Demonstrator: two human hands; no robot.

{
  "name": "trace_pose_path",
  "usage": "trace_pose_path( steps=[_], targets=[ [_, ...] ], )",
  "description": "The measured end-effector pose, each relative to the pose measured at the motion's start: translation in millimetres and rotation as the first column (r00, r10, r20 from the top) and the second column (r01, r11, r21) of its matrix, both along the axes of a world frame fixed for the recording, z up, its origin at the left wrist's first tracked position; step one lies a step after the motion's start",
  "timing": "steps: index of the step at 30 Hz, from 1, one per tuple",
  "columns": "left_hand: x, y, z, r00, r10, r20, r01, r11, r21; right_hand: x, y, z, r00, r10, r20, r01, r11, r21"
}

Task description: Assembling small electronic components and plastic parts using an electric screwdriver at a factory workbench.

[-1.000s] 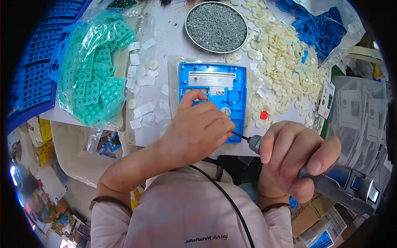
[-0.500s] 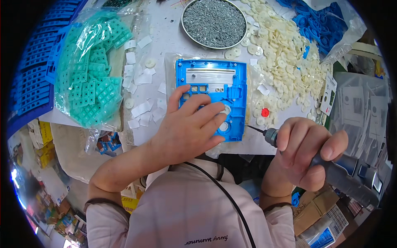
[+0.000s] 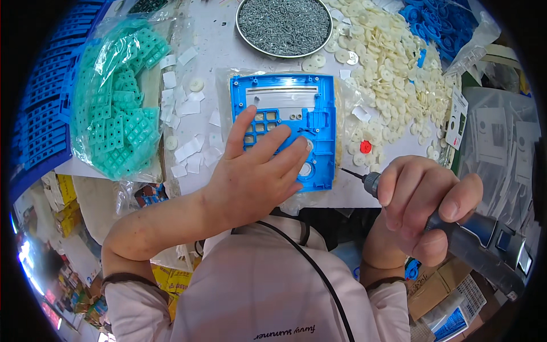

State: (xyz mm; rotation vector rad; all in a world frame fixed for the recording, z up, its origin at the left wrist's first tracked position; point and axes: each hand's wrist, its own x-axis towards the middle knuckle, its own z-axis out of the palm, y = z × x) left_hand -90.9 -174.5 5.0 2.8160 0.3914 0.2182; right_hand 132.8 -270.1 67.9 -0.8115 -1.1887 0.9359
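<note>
A blue plastic housing (image 3: 323, 154) lies on the table before me, its ribbed inner side up. It has square openings, a long clear strip (image 3: 282, 97) and a white round piece (image 3: 306, 169) in its lower half. My left hand (image 3: 250, 171) rests over its lower left part, fingers spread, the fingertips near a second round spot that they partly cover. To the right of the housing, my right hand (image 3: 424, 208) is wrapped round a dark electric screwdriver (image 3: 484, 256). Its thin bit (image 3: 351, 172) points left, just off the housing's right edge, touching nothing.
Behind the housing stands a round metal dish of screws (image 3: 285, 25). Cream plastic discs (image 3: 387, 74) are heaped at right, a red disc (image 3: 365, 147) among them. Bagged green keypads (image 3: 122, 108) and stacked blue panels (image 3: 45, 97) fill the left. Blue parts (image 3: 436, 25) lie far right.
My left index finger has stretched up toward the clear strip, and the fingers have spread wider. The screwdriver stays beside the housing. The whole view has shifted slightly.
</note>
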Motion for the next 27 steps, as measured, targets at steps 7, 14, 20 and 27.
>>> trace_pose_path(
  steps=[7,14,20,27],
  targets=[
    [2.2,-7.1,-2.5,0.999,0.026,-0.023,-0.026,0.999,0.031,-7.2,4.6,-3.5,1.000,0.010,-0.011,-0.010,1.000,-0.022],
    [2.3,0.6,-0.5,0.994,0.028,0.105,-0.024,0.999,-0.034,-26.2,13.0,-20.1,0.994,-0.081,-0.076,0.078,0.996,-0.039],
    [0.9,11.9,-1.4,0.995,-0.006,0.101,0.015,0.996,-0.084,-35.0,21.3,-36.5,0.983,-0.014,-0.183,0.004,0.998,-0.056],
    [-0.2,15.5,-5.9,0.989,-0.005,0.148,0.016,0.997,-0.076,-46.6,30.4,-45.9,0.995,-0.086,0.040,0.086,0.996,0.005]
  ],
)
